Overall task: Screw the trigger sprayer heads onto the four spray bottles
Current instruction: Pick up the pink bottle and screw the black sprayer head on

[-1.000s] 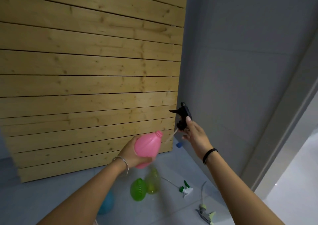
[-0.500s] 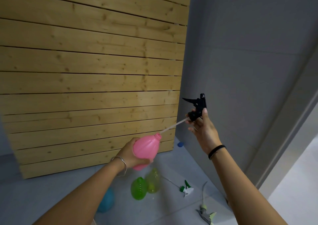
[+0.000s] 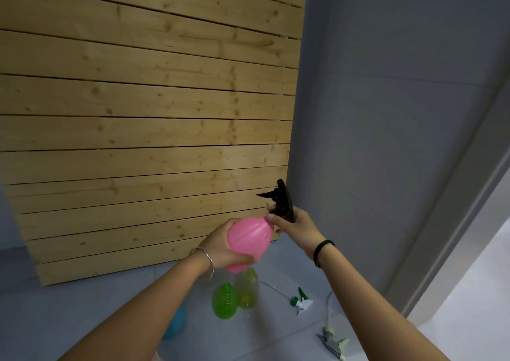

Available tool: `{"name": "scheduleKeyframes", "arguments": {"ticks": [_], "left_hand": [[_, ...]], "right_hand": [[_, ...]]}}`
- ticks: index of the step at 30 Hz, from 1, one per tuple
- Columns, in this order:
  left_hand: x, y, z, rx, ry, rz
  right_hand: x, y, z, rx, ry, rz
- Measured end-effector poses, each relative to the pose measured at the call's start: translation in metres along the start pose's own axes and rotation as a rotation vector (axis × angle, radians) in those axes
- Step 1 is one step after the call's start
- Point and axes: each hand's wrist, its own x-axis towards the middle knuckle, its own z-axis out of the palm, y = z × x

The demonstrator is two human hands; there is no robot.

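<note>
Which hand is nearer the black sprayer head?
Right. The right hand grips the black sprayer head; the left hand holds the pink bottle lower left of it.

My right hand (image 3: 296, 229) hides where the black sprayer head (image 3: 283, 200) meets the pink bottle (image 3: 248, 240); my left forearm (image 3: 154, 297) covers most of the blue bottle (image 3: 174, 325).
</note>
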Motion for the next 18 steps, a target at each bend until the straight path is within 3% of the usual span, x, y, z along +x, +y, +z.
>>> {"name": "scheduleKeyframes", "arguments": {"ticks": [4, 8, 12, 18], "left_hand": [[0.000, -0.002, 0.001, -0.072, 0.029, -0.030], [0.008, 0.007, -0.003, -0.458, 0.201, -0.240], [0.009, 0.014, -0.002, -0.734, 0.173, -0.373], [0.011, 0.017, -0.007, -0.938, 0.069, -0.274]], "right_hand": [[0.000, 0.001, -0.003, 0.030, 0.030, -0.008], [0.001, -0.004, -0.004, 0.178, 0.090, -0.053], [0.003, -0.001, -0.001, 0.227, 0.088, -0.062], [0.011, 0.010, -0.012, 0.344, 0.201, 0.014]]}}
